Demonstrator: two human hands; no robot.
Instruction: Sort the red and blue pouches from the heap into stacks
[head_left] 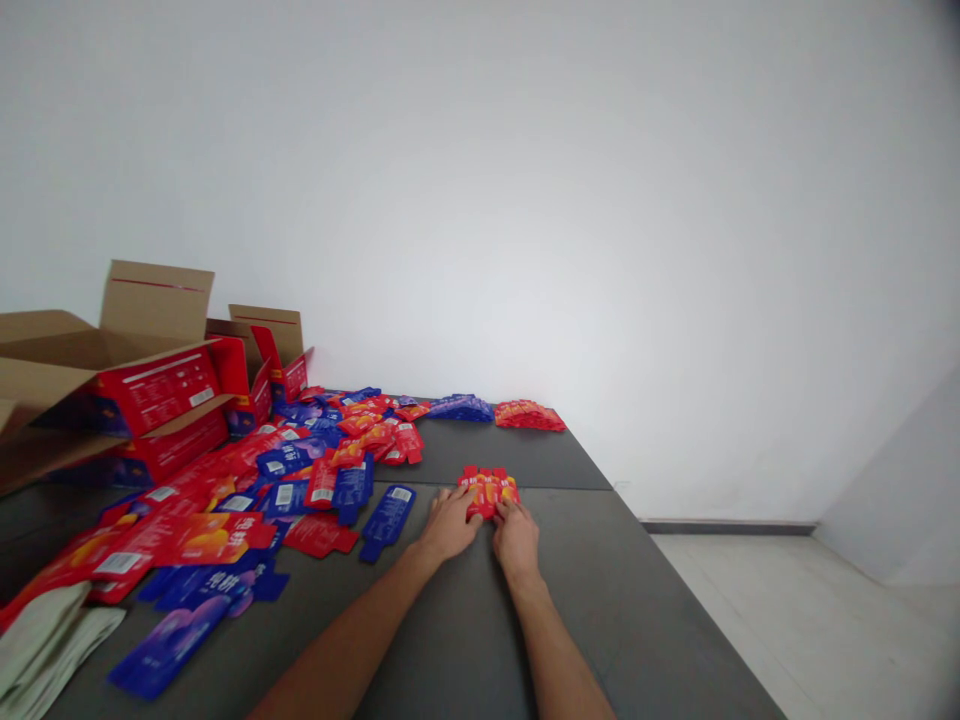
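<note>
Several flattened red cartons (pixel 489 488) with orange print and small tabs lie overlapped in a short row on the dark table. At the row's left edge is my left hand (pixel 450 525), its fingers closed on that side with the thumb near the lower edge. My right hand (pixel 517 542) has its fingers bent and closed on the lower right part of the same row. The hands hide parts of both ends. A flattened blue carton (pixel 388 522) with a barcode lies apart, left of my left hand.
A loose heap of flattened red and blue cartons (pixel 217 538) covers the table's left side. Fanned rows of blue cartons (pixel 461 407) and red cartons (pixel 529 414) lie at the far edge. Open cardboard boxes (pixel 161 385) and folded pale cloth (pixel 56 640) are at left.
</note>
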